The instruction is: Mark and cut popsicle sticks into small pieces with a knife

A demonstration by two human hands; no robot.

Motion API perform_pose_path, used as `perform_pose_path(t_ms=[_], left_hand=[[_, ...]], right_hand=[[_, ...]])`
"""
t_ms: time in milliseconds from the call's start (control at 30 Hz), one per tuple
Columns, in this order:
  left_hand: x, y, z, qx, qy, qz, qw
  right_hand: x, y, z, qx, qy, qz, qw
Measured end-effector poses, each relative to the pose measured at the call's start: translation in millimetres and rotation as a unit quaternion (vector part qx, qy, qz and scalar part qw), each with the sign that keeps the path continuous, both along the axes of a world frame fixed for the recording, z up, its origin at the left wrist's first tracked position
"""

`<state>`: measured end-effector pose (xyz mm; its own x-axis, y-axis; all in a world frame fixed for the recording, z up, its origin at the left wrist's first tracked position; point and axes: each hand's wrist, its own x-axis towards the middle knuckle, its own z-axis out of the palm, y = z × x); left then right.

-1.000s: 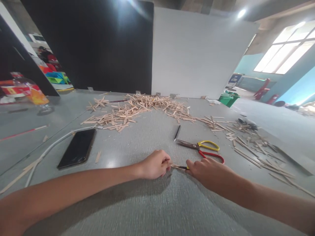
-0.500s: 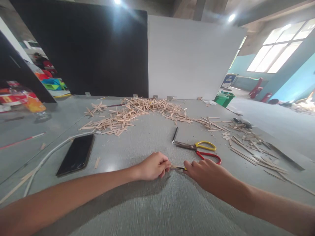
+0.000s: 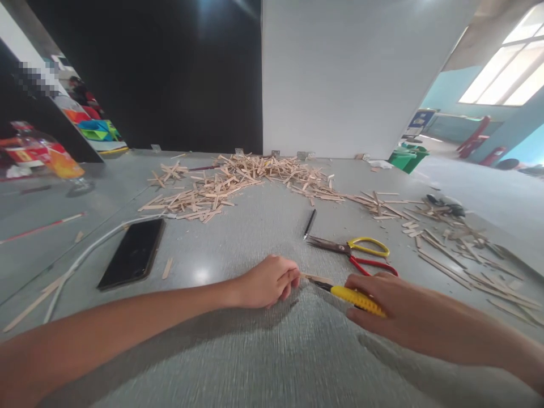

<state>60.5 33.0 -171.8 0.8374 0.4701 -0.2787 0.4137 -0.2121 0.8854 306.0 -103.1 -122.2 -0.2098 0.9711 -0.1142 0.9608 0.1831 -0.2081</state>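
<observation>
Pinched in my left hand (image 3: 271, 281) is one end of a thin wooden stick (image 3: 322, 278), which points right across the table. My right hand (image 3: 399, 300) is closed around a yellow utility knife (image 3: 357, 298); the dark front end of the knife reaches left beside the stick. I cannot tell whether its blade touches the wood. Just beyond my right hand lie scissors (image 3: 340, 247) with one yellow and one red handle loop. A black pen (image 3: 310, 223) rests near the scissors' tips.
Wooden sticks (image 3: 255, 171) are heaped in an arc at the back, with more strips (image 3: 446, 249) scattered right. A phone (image 3: 132, 253) and a white cable (image 3: 80, 258) lie left. A plastic bottle (image 3: 62, 158) stands far left. Black and white panels (image 3: 331, 85) border the table's back.
My right hand has moved right, away from my left hand, and more of the yellow knife and the stick now shows. My left hand keeps its pinch. The camera view has tilted down.
</observation>
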Motion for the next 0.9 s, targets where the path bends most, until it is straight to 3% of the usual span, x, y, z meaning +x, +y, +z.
perform_pose_path(t_ms=[33, 100, 167, 300, 400, 500, 567, 667, 833, 900], left_hand=[[0.3, -1.0, 0.1, 0.005, 0.0, 0.004, 1.0], [1.2, -2.4, -0.5, 0.01, 0.002, 0.015, 1.0], [2.0, -2.5, -2.2, 0.013, 0.004, 0.023, 1.0], [2.9, -0.6, -6.0, 0.017, 0.005, 0.021, 1.0], [2.4, 0.0, -5.0, 0.022, 0.0, 0.014, 1.0], [1.3, -1.1, -1.7, 0.027, -0.009, 0.005, 1.0], [0.6, -2.3, -0.7, 0.03, -0.015, 0.002, 0.999], [-0.4, -3.4, -3.6, 0.039, -0.024, 0.01, 0.999], [-1.6, -4.6, -12.2, 0.069, -0.048, 0.035, 0.996], [-1.5, -5.2, -13.4, 0.074, -0.06, 0.042, 0.995]], right_hand=[[1.9, 6.9, 5.2, -0.097, 0.052, -0.018, 0.994], [2.7, 19.3, 10.0, -0.276, 0.146, -0.056, 0.948], [-2.2, 22.7, 4.2, -0.317, 0.176, -0.081, 0.929], [-30.0, -4.3, -29.0, -0.099, 0.105, -0.097, 0.985], [-44.7, -21.1, -43.7, -0.033, 0.077, -0.081, 0.993], [-31.8, -3.9, -32.5, -0.015, 0.036, -0.061, 0.997], [-14.2, 18.8, -17.5, -0.084, 0.037, 0.016, 0.996], [0.0, 38.6, -6.4, -0.093, 0.06, 0.079, 0.991], [-36.6, 5.5, -34.2, 0.021, 0.034, -0.044, 0.998], [-52.5, -7.6, -42.2, 0.023, 0.038, -0.081, 0.996]])
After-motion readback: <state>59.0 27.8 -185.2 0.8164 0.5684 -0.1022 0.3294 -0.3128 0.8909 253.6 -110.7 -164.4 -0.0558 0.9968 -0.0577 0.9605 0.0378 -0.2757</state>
